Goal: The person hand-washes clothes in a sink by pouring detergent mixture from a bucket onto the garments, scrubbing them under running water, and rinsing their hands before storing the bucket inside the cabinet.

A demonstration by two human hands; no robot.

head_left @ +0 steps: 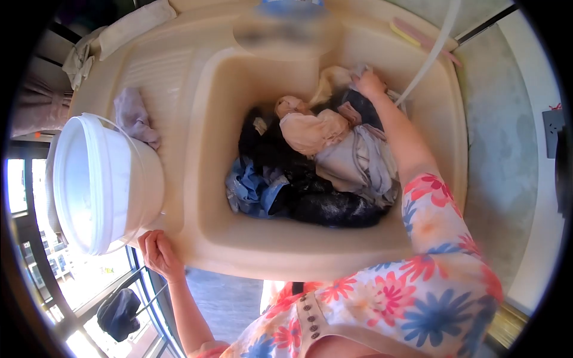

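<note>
A pile of wet laundry lies in the beige sink (206, 143). Inside the far right corner, my right hand (370, 83) is closed on a pale cloth (334, 80). Around it are a peach garment (316, 131), a grey garment (355, 158), black clothes (334, 206) and a blue garment (245, 185). My left hand (160, 253) is at the sink's front left corner, just beside the white bucket (143, 179). Its fingers are curled; whether they grip the rim or the bucket's handle is hidden.
A mauve cloth (134, 113) lies behind the bucket on the ribbed drainboard (158, 74). At the back right rim is a pink and yellow brush (418, 39). A white hose (433, 53) hangs down into the sink. Folded cloths (134, 27) rest at the back left.
</note>
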